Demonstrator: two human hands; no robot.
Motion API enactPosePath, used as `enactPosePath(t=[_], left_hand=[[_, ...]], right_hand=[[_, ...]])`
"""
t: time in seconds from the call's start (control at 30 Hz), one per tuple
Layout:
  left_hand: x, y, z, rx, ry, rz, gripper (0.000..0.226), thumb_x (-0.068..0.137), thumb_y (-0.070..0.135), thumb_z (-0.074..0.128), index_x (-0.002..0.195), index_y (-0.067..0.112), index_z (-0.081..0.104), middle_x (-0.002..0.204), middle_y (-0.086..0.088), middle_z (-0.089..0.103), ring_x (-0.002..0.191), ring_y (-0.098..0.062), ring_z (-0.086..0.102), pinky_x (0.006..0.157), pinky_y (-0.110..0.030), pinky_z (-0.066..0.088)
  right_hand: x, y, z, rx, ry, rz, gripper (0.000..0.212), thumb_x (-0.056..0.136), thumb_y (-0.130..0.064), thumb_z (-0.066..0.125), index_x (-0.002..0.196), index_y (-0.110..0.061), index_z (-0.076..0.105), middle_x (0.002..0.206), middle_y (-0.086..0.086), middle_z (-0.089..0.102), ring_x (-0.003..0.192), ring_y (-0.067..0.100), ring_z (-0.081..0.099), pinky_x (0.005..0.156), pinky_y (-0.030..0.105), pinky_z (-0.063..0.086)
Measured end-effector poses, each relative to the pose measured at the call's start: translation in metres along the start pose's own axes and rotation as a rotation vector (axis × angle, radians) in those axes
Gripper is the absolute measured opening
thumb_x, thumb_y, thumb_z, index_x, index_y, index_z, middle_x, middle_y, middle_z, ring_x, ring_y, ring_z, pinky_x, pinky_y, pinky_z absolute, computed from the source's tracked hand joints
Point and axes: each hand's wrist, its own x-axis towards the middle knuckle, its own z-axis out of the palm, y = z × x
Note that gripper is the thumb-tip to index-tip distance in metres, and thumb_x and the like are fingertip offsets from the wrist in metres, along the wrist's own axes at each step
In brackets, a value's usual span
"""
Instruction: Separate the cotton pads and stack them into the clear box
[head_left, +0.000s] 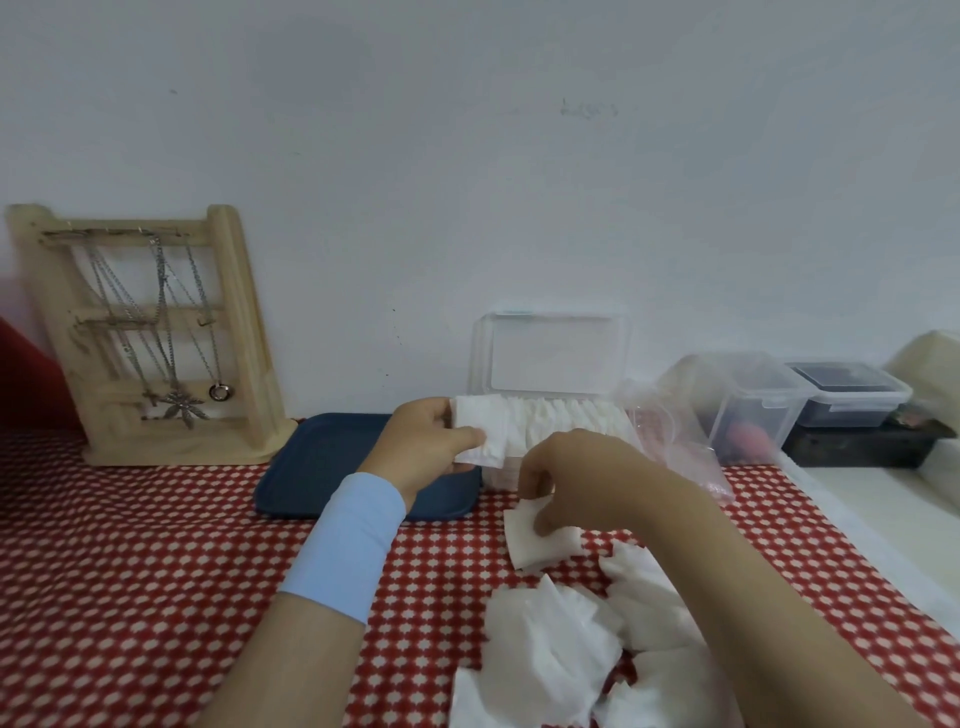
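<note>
Cotton pads (550, 639) partly beyond bottom edge

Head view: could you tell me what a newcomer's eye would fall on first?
Mid-frame, the left hand holds a cotton pad at the open clear box, which holds a row of pads, while the right hand pinches another pad. A heap of loose pads lies bottom right on the red dotted cloth; a wooden necklace stand stands far left.

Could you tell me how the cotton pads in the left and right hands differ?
The left pad, in the left hand, is raised at the clear box's left end; the right pad, in the right hand, is lower, over the tablecloth. The left pad stands upright; the right pad is tilted. Both are white.
</note>
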Motion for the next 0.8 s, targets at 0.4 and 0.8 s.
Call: enactPosePath(t=[0.4,0.8], left_hand=[[0.0,0.003,-0.002,-0.03,0.018,0.017,0.018,0.091,0.002,0.068,0.094,0.02,0.069,0.106,-0.003,0.073,0.098,-0.018,0.071,0.072,-0.024,0.061],[-0.002,0.004,-0.004,0.007,0.027,0.031,0.02,0.092,0.003,0.068,0.091,0.023,0.067,0.104,-0.001,0.072,0.096,-0.017,0.07,0.068,-0.022,0.061]], right_hand=[[0.006,-0.006,0.008,-0.083,-0.084,-0.024,0.049,0.084,-0.021,0.079,0.129,-0.033,0.064,0.125,-0.01,0.064,0.109,0.014,0.058,0.084,0.024,0.043],[0.002,-0.011,0.003,-0.155,-0.004,-0.065,0.029,0.086,-0.027,0.078,0.113,-0.037,0.073,0.118,-0.015,0.064,0.099,0.008,0.051,0.083,0.022,0.038]])
